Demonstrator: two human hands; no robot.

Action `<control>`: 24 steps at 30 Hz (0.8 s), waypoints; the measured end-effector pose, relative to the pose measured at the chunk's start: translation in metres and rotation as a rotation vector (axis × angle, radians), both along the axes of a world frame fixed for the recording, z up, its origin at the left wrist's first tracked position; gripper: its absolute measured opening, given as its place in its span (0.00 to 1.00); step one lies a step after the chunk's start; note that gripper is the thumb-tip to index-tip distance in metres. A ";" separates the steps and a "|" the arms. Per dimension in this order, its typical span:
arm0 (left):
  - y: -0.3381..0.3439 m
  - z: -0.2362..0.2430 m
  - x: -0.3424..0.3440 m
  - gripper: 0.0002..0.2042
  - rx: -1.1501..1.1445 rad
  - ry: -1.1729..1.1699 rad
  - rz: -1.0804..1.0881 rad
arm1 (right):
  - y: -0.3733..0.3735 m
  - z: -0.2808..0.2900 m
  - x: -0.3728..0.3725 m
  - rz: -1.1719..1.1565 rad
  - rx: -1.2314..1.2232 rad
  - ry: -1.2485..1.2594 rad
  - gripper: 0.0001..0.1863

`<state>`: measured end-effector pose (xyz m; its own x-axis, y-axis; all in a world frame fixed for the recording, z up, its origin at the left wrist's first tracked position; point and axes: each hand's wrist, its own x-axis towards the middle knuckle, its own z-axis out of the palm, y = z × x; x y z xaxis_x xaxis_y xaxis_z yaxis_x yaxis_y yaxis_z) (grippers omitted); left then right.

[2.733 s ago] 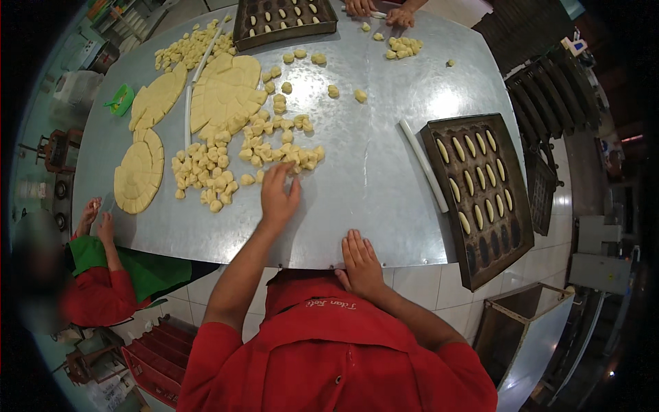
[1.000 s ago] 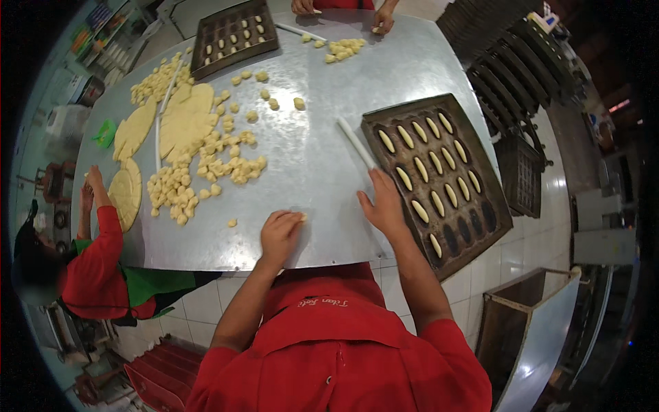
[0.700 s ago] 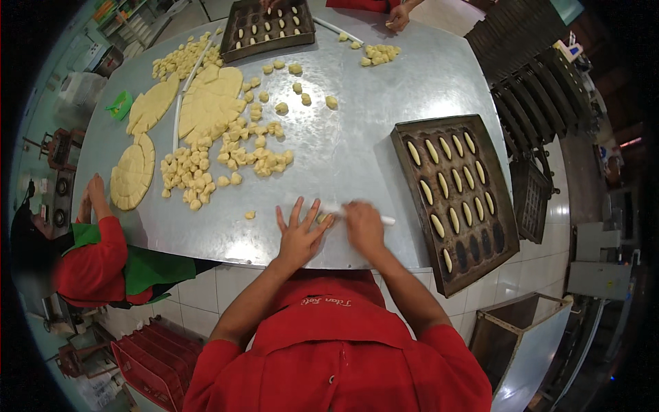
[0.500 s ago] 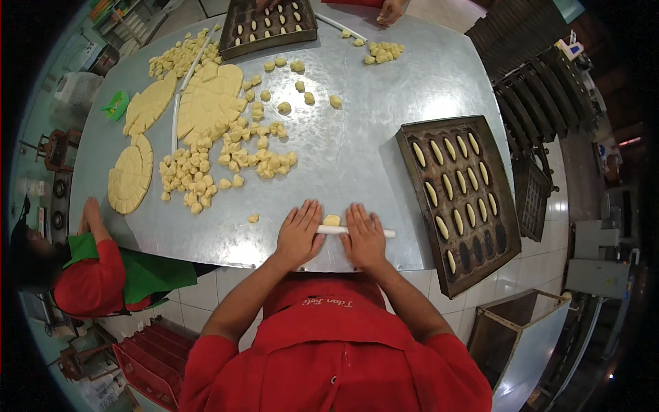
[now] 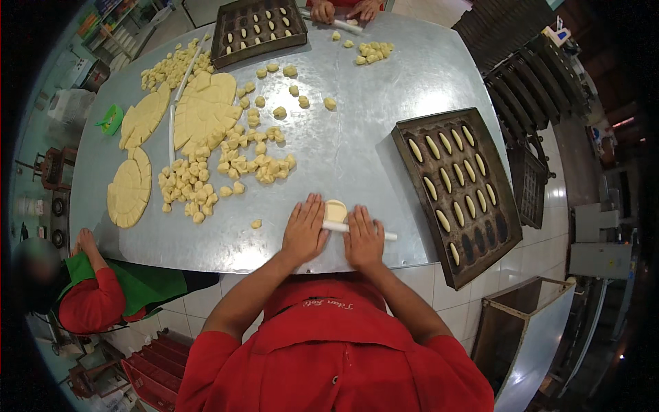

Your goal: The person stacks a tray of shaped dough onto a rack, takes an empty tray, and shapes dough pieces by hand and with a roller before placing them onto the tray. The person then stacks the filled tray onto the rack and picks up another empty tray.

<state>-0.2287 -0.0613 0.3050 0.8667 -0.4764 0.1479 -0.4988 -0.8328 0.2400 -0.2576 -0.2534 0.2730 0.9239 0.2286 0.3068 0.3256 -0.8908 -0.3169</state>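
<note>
A thin white rolling pin [image 5: 336, 226] lies crosswise near the front edge of the metal table. My left hand [image 5: 303, 228] rests flat over its left end, fingers stretched forward. My right hand [image 5: 363, 239] lies over the right part with fingers extended; the pin's tip sticks out beyond it. Between my hands, a flattened piece of pale yellow dough [image 5: 335, 209] extends from the pin toward the far side. One small dough lump [image 5: 256, 224] sits alone to the left of my left hand.
Right of my hands stands a dark baking tray [image 5: 449, 199] with rows of slim dough pieces. Dough lumps [image 5: 189, 180] and scored dough discs [image 5: 130, 185] cover the left side. At the far edge are another tray [image 5: 268, 47] and a co-worker's hands [image 5: 322, 11]. Another person [image 5: 93, 295] stands at left.
The dough between my hands has become flatter and longer. At the far edge, the co-worker's hands have moved together onto a white pin. The view has shifted slightly.
</note>
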 end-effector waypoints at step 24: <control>0.014 -0.004 -0.011 0.21 -0.482 -0.086 0.092 | 0.043 0.032 0.074 0.072 0.365 0.111 0.27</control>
